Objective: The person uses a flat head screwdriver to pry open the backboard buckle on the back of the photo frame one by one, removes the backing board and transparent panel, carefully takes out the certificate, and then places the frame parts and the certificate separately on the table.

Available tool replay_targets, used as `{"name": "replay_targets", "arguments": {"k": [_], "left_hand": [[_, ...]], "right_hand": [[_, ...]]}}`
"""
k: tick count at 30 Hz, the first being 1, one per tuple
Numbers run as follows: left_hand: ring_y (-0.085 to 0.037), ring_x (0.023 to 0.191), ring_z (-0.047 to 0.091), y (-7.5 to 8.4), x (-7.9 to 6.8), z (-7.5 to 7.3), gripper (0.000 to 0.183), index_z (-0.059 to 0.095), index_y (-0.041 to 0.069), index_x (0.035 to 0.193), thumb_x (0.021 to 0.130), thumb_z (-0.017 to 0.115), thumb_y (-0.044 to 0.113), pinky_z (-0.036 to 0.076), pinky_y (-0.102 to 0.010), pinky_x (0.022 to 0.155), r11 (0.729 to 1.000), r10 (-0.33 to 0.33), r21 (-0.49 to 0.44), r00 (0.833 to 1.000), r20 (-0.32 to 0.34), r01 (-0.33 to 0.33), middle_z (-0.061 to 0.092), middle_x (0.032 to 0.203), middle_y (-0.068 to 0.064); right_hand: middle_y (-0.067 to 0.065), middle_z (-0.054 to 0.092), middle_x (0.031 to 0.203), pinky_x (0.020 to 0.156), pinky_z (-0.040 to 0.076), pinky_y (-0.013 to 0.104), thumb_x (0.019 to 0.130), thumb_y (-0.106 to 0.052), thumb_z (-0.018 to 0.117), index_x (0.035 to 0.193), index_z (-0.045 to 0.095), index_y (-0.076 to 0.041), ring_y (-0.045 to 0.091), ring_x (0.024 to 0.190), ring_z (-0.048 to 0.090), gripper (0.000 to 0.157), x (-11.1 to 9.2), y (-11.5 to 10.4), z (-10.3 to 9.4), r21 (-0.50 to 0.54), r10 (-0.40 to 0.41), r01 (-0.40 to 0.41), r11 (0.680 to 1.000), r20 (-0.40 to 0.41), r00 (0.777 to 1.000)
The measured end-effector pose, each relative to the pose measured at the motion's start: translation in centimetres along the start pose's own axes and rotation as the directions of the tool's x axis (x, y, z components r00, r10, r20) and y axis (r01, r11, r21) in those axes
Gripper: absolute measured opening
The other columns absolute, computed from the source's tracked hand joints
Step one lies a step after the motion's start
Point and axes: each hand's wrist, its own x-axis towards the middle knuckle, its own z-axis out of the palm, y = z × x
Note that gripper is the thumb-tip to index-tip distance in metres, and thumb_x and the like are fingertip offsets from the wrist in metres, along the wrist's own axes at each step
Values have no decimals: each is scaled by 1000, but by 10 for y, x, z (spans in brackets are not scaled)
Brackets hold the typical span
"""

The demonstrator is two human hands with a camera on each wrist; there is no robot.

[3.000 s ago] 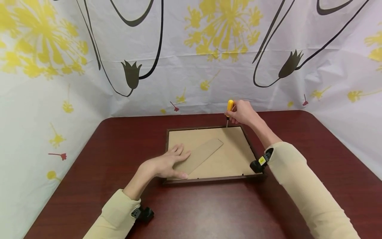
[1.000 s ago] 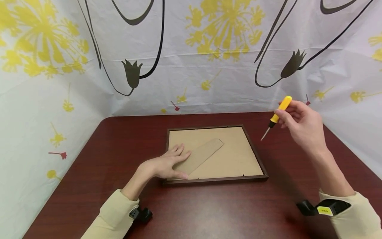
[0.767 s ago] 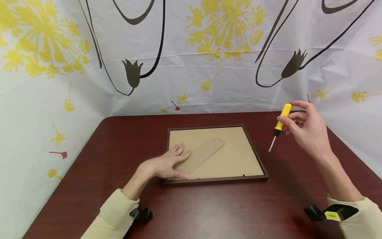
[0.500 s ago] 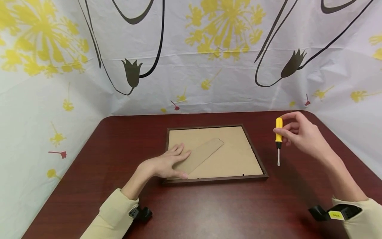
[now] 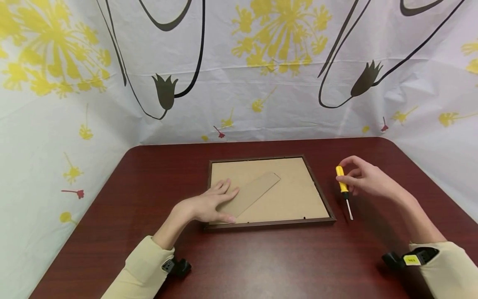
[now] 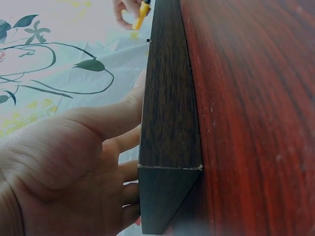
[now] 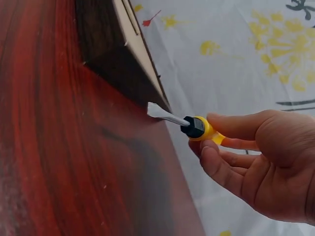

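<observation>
1. A yellow screwdriver [image 5: 344, 190] is pinched tip-down by the right hand [image 5: 367, 179] beside the wood-grained frame [image 5: 269, 225], apparently above the surface [image 5: 269, 265].
2. The left hand [image 5: 204, 206] is laid, fingers spread, on the flat tan backing [image 5: 295, 195].

Backdrop: creased white sheeting [image 5: 228, 89], three sides | print: yellow blossoms [image 5: 282, 31], dark curling stems [image 5: 168, 28] | table [image 5: 164, 178]: reddish-brown woodgrain, rounded far corners | light: soft glare [image 5: 274, 278] on near side

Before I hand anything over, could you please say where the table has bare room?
Bare tabletop lies left of the picture frame, towards the floral sheet, and on the frame's near side, between the sleeves. Crowded: right of the frame, where the right hand holds a flat-blade screwdriver, and the backing board, under the left hand.
</observation>
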Motion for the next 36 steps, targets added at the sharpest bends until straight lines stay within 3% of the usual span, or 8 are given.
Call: {"name": "replay_targets", "arguments": {"k": [18, 36], "left_hand": [[-35, 154, -4, 0, 0, 1, 85, 26, 14, 161, 95, 68, 46, 10, -54, 121, 1000, 0, -9, 1000, 7, 0, 3, 167, -19], [-32, 154, -4, 0, 0, 0, 86, 25, 16, 162, 94, 68, 48, 10, -52, 122, 1000, -7, -3, 1000, 9, 7, 2, 168, -17]], "right_hand": [[10, 59, 73, 58, 56, 34, 98, -1, 60, 126, 37, 6, 22, 65, 59, 37, 5, 16, 14, 70, 27, -41, 997, 188, 982], [10, 61, 78, 60, 59, 36, 98, -4, 62, 125, 43, 5, 23, 67, 63, 35, 3, 7, 15, 49, 57, -71, 996, 235, 970]]}}
